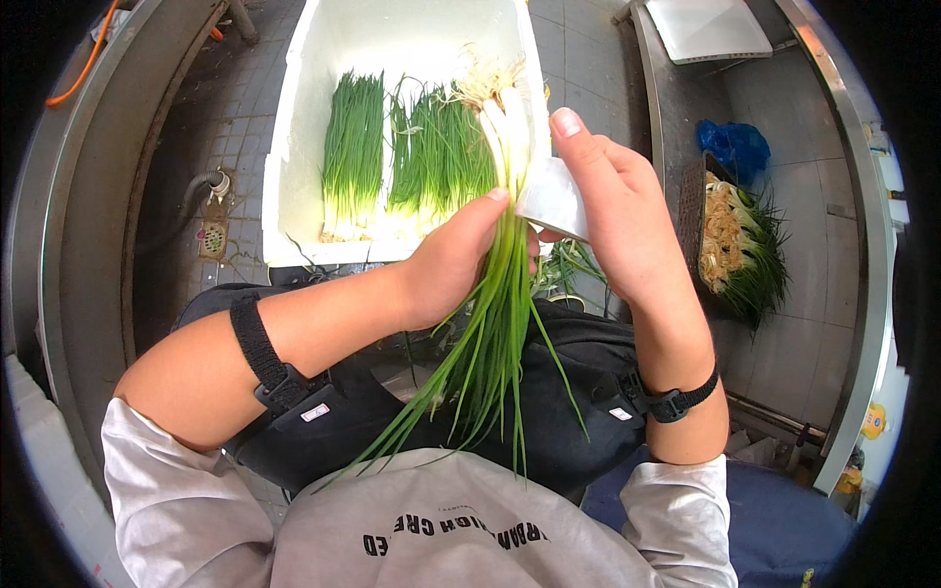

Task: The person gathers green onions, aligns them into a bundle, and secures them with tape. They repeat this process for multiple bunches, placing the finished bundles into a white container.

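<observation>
A bunch of spring onions is gripped in my left hand, thumb across the stalks just below the white parts. Its stringy roots point away from me, and the long green leaves hang towards my lap. Between the thumb and fingers of my right hand is a flat, shiny, metal-looking piece, perhaps a blade. One edge of it meets or nearly meets the stalks. Beyond my hands stands a white foam box, where trimmed-looking green bundles lie side by side. The right fingertips are partly hidden.
A dark basket on the right holds more spring onions, roots showing, beside a blue plastic bag. Loose leaves lie below my hands. A white tray rests at upper right. A drain hose meets the tiled floor on the left.
</observation>
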Available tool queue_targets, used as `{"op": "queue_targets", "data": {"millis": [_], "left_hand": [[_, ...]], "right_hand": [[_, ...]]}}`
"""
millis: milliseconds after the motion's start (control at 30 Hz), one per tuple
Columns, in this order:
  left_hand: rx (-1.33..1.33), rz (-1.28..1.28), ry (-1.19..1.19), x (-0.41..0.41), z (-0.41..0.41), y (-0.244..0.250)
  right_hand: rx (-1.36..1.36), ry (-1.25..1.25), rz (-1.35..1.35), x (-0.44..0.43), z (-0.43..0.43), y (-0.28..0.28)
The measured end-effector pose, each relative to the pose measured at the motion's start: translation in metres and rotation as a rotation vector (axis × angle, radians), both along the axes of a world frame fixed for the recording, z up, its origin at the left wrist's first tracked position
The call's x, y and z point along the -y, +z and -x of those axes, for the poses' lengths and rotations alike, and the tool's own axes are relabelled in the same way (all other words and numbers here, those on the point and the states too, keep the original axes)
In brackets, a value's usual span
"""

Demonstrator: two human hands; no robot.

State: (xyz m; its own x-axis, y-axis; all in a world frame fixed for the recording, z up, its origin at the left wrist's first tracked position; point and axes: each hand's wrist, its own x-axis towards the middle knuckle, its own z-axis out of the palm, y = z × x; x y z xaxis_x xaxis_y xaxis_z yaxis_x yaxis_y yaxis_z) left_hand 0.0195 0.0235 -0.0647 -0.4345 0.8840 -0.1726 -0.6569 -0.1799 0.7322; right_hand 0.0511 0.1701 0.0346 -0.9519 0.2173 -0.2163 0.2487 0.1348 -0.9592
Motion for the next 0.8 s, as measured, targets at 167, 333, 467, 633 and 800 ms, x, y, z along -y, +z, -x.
{"op": "queue_targets", "data": {"millis": [167, 333, 467, 633, 800], "left_hand": [[0.055, -0.029, 0.035, -0.002, -0.003, 0.007], [0.052, 0.024, 0.043, -0.003, -0.002, 0.01], [0.06, 0.098, 0.077, -0.003, -0.003, 0.014], [0.002, 0.155, 0.099, -0.002, 0.002, 0.009], [0.026, 0.151, 0.108, 0.0, 0.005, 0.009]], "right_hand": [[-0.01, -0.004, 0.012, -0.001, -0.001, 0.001], [-0.001, 0.025, 0.081, -0.004, 0.0, -0.001], [-0.024, 0.016, 0.078, -0.002, 0.001, 0.0], [-0.045, -0.015, 0.026, 0.003, 0.0, 0.005], [-0.029, 0.013, -0.048, -0.002, -0.004, 0.013]]}}
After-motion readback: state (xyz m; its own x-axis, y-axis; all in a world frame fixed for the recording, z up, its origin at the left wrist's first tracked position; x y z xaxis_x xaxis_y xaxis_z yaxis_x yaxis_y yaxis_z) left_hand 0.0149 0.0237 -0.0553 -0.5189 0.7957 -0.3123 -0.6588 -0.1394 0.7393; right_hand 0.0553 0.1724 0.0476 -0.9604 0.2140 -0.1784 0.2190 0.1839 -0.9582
